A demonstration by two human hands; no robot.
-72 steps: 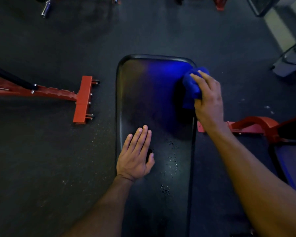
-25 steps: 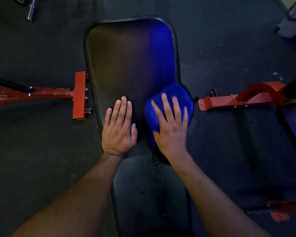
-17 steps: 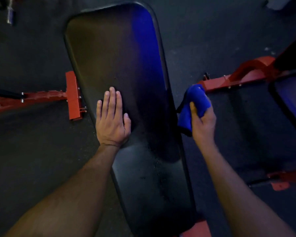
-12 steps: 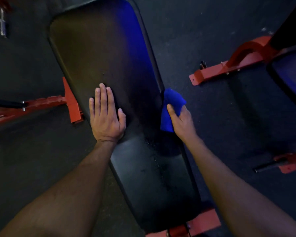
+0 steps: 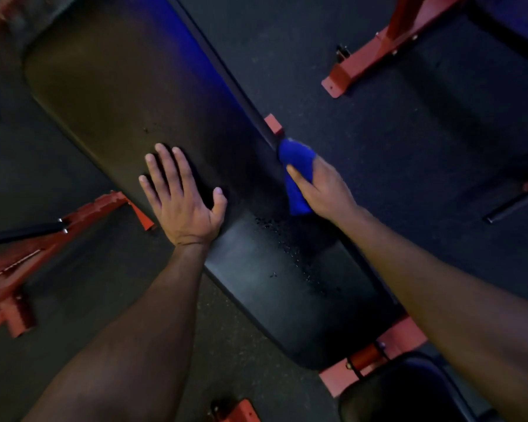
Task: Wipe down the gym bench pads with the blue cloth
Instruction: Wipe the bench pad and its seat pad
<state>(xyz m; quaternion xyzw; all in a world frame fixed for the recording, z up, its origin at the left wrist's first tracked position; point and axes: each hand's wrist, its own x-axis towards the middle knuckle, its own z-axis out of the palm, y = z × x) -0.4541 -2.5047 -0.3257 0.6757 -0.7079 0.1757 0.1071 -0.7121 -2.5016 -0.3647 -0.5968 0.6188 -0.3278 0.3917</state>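
Since half a second ago the view has tipped, so the bench pad (image 5: 128, 95) runs more steeply across, and the blue cloth (image 5: 296, 175) has slid a little along its right edge. The right hand (image 5: 323, 187) has its fingers curled round the bunched cloth, pressing it against the pad's side. The left hand (image 5: 180, 196) lies flat on the pad, fingers straight and spread, holding nothing. Small droplets (image 5: 290, 248) speckle the pad near the cloth.

Both forearms are bare to the frame edge, left hand (image 5: 182, 198) and right hand (image 5: 323, 185) ungloved.
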